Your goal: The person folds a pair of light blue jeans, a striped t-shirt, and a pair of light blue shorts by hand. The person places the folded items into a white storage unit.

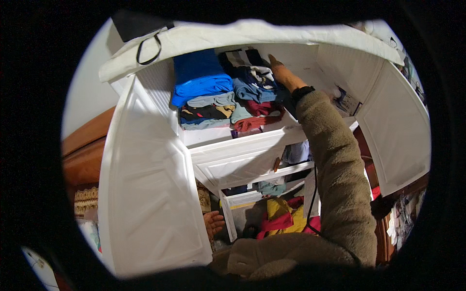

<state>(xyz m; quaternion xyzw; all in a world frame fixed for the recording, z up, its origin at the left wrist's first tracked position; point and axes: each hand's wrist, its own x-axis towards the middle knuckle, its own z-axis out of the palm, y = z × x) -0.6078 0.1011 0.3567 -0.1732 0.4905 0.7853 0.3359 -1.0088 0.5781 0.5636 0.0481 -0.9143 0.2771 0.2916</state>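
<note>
My right hand [279, 72] reaches deep onto the upper shelf of a white cabinet, beside a stack of folded dark garments [243, 58]. Its fingers are only partly visible, so whether they grip the stack is unclear. In front of that stack lie folded blue denim [251, 91] and dark red clothes [260, 108]. To their left rests a thick folded bright blue cloth [202, 72], with grey and black patterned garments [207, 112] before it. Low down, by the edge of the left cabinet door [156, 182], my left hand [214, 222] shows spread fingers and holds nothing.
The right cabinet door [397, 127] also stands open. A white panel with a brown handle [277, 164] is below the shelf. Yellow and red cloth [280, 216] lies lower down. A black cord [312, 203] hangs beside my right sleeve.
</note>
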